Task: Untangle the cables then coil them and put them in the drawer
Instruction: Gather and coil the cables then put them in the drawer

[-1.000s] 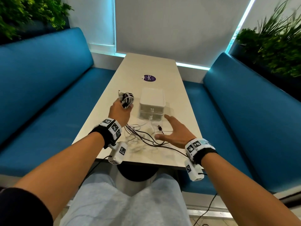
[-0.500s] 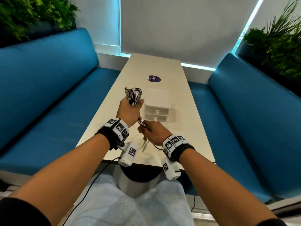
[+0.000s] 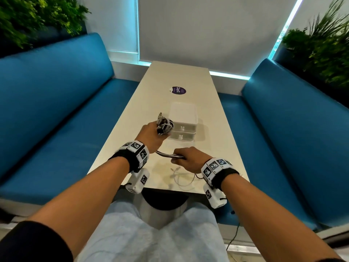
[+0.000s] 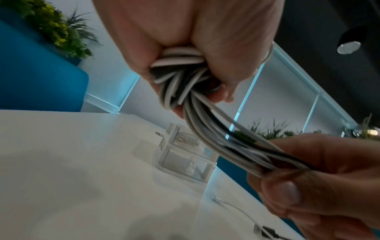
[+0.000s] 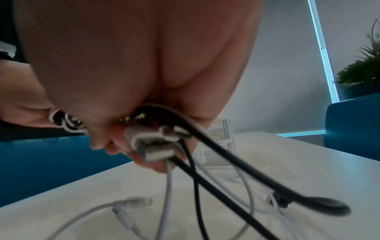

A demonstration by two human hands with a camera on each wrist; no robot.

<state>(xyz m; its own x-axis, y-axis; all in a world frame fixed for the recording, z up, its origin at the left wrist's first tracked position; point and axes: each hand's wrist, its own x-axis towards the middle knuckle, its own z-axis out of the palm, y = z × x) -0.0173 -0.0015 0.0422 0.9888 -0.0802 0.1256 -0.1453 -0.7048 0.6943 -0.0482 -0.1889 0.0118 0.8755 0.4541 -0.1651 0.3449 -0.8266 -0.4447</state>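
Observation:
My left hand (image 3: 151, 136) grips a coiled bundle of black and white cables (image 3: 164, 125) just left of the white drawer unit (image 3: 182, 123), whose two drawers look closed. A run of the same cables (image 3: 169, 155) stretches from it to my right hand (image 3: 186, 157), which is closed round the strands near the table's front. In the left wrist view the left hand (image 4: 185, 68) clamps the bundle (image 4: 180, 78) and the strands slant down to the right hand (image 4: 308, 181). The right wrist view shows plugs (image 5: 152, 146) and loose ends (image 5: 205, 186) hanging below the right hand (image 5: 131, 113).
A thin white cable (image 3: 182, 176) lies looped on the pale table (image 3: 188, 76) near its front edge. A purple sticker (image 3: 179, 90) sits beyond the drawer unit. Blue benches (image 3: 56, 114) flank the table, with plants (image 3: 321, 46) behind them.
The right hand went from lying open over the loose cables to gripping the strands, then slid right along them, away from the left hand. The left hand still holds the coil.

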